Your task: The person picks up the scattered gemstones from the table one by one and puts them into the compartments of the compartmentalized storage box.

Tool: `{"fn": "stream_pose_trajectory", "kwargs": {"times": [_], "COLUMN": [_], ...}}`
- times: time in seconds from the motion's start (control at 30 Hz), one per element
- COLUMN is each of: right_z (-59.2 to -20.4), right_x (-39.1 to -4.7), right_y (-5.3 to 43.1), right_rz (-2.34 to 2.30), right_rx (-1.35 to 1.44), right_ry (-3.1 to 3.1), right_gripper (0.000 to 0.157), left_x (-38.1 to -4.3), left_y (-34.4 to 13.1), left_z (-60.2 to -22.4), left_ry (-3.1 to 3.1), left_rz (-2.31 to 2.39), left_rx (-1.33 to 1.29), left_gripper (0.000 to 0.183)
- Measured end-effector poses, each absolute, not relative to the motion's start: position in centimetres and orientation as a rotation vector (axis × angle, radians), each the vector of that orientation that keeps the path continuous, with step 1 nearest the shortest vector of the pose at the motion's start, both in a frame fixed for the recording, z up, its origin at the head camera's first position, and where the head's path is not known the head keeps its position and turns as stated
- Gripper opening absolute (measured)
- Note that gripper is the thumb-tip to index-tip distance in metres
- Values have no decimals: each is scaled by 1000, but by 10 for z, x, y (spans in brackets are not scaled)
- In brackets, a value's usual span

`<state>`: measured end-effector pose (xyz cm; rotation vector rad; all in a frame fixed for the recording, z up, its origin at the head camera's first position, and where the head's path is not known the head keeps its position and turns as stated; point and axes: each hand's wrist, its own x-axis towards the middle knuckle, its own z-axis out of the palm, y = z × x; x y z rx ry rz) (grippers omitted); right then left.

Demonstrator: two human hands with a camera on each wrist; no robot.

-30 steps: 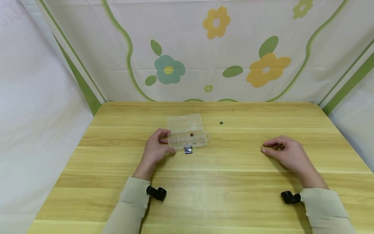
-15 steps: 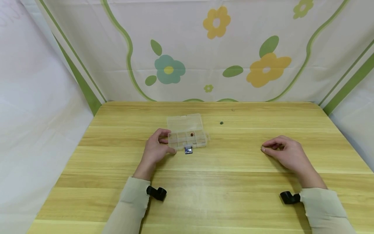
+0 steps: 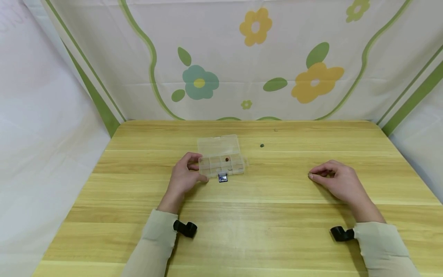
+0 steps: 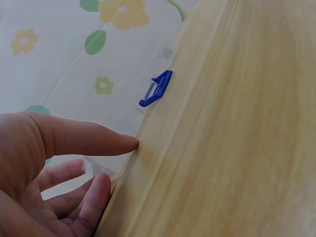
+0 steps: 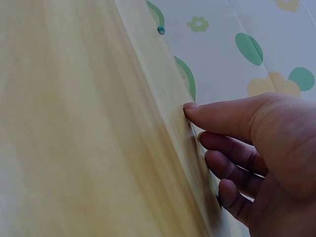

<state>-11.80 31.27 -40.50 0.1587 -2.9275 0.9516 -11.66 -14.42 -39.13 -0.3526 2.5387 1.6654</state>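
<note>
A clear plastic compartment box (image 3: 215, 166) lies on the table with its lid (image 3: 219, 145) laid back. My left hand (image 3: 185, 173) grips its left end, thumb along the front and fingers at the back. One dark red bead (image 3: 227, 159) and a few faint small pieces sit in the compartments. The box's blue latch (image 4: 157, 90) sticks out at the front. At the right, my right hand (image 3: 335, 179) pinches a tiny bead between thumb and forefinger, close over the table; in the right wrist view the thumb (image 5: 222, 116) hides it.
A dark green bead (image 3: 262, 145) lies right of the lid, and a tiny pale piece (image 3: 275, 130) is near the back edge. The wooden table (image 3: 263, 231) ends at a flower-printed white cloth (image 3: 232, 50). Black cameras are strapped to both wrists.
My right hand has shifted very slightly to the left, its fingertips closing further over the tiny bead. The left hand and the box have stayed in place.
</note>
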Motion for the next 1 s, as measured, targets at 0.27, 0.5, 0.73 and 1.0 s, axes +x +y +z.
{"fn": "stream_pose_trajectory", "kwargs": {"times": [0.27, 0.5, 0.73, 1.0], "right_z": [-404, -401, -397, -386], "right_x": [-118, -118, -120, -124], "right_y": [311, 309, 299, 279], "right_rz": [941, 942, 946, 1000], "right_rx": [171, 197, 215, 305], "right_ry": [-2928, -2935, -2961, -2959], "right_gripper": [15, 17, 19, 18], "left_x": [-116, -116, -116, -115], "left_y": [-145, -145, -145, -145], "left_z": [-391, -390, -391, -391], "left_ry": [2544, 2543, 2542, 2546], "left_rz": [1656, 1659, 1665, 1665], "left_rx": [-350, -352, -335, -334], "left_gripper": [73, 74, 73, 72]}}
